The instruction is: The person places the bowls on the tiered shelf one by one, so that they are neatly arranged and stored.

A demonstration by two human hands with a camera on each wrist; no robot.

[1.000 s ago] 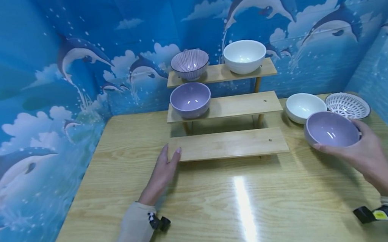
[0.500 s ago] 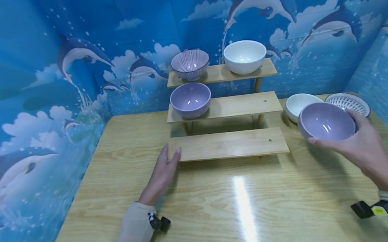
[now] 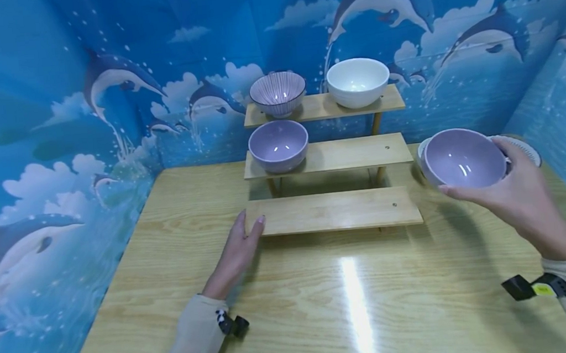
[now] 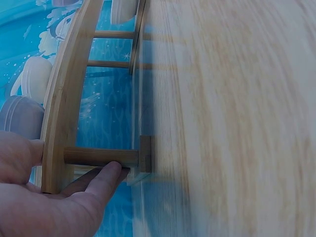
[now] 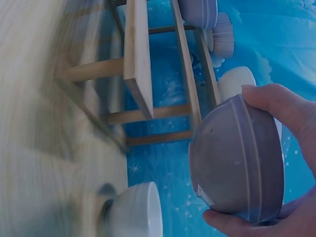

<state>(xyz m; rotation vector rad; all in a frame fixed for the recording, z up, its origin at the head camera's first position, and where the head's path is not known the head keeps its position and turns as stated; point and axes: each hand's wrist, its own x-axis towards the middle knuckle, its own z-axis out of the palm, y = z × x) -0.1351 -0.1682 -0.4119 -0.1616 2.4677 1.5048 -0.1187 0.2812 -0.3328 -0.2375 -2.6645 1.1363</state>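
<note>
My right hand (image 3: 526, 196) grips a plain purple bowl (image 3: 463, 157) by its rim and side. The right wrist view shows the bowl (image 5: 232, 158) raised off the table, thumb on one side and fingers on the other. My left hand (image 3: 234, 252) holds the left end of the lowest board of a three-tier wooden shelf (image 3: 330, 211). In the left wrist view its thumb lies against the board and a finger touches the leg (image 4: 101, 156). A second purple bowl (image 3: 278, 146) stands on the middle tier; a striped bowl (image 3: 278, 94) and a white bowl (image 3: 357, 82) stand on top.
Behind the held bowl, a white bowl (image 5: 133, 212) and a patterned dish (image 3: 525, 149) sit on the table (image 3: 293, 303), mostly hidden in the head view. A blue dolphin backdrop (image 3: 203, 50) encloses the back and sides.
My right hand has lifted the purple bowl up and to the left, so it now covers most of the white bowl on the table. The left hand has stayed on the shelf.
</note>
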